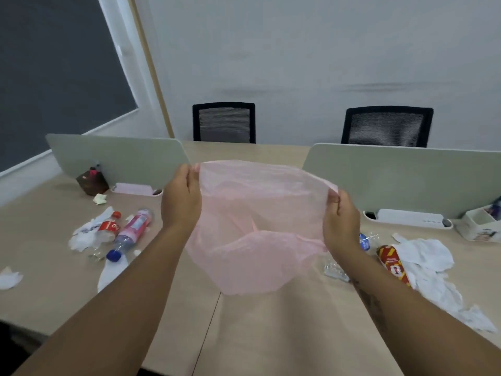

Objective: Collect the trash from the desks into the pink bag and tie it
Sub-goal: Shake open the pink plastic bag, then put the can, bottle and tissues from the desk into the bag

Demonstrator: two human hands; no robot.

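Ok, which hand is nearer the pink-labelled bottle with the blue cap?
Left. The left hand grips the pink bag rim just right of the pink-labelled bottle; the right hand holds the bag's opposite edge, farther away.

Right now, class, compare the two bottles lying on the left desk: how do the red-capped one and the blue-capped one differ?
The red-capped bottle has a red label and looks shorter; the blue-capped bottle has a pink label and looks longer. The red cap points toward the divider; the blue cap points toward the desk's near edge. The red-capped one rests on white paper. Both lie on their sides, side by side.
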